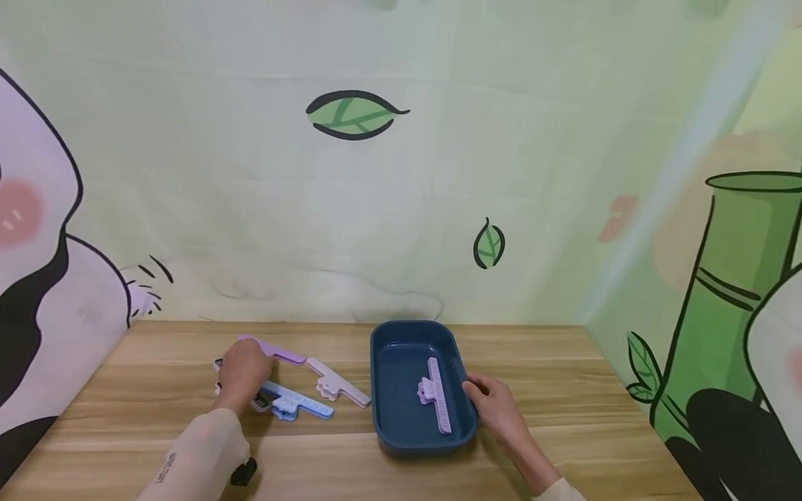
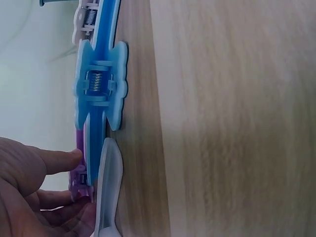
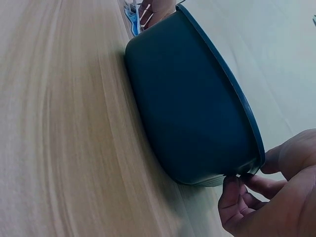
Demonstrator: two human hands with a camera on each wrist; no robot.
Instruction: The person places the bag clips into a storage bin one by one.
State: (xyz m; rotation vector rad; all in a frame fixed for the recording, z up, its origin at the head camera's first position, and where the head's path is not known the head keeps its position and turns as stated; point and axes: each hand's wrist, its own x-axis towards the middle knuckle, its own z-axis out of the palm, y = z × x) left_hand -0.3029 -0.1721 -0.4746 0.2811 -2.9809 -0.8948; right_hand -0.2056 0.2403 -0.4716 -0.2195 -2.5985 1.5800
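My left hand point(image 1: 244, 372) is over the left end of a purple bag clip point(image 1: 287, 355). In the left wrist view, its thumb and fingers close around that clip's spring part. A blue bag clip point(image 1: 307, 403) lies just in front, and a pale pink bag clip point(image 1: 341, 386) is to the right. The left wrist view also has a whitish clip point(image 2: 110, 180) beside the fingers. My right hand point(image 1: 498, 407) pinches the right rim of a dark blue plastic bin point(image 1: 375, 390), thumb on top and fingers underneath. Inside the bin lies a lilac bag clip point(image 1: 441, 403).
Partly hidden beneath my left hand are black-and-white pieces point(image 1: 260, 402). Everything stands on a wood-grain table point(image 1: 338, 466). A printed cloth backdrop point(image 1: 250, 209) with leaves and bamboo rises behind its back edge.
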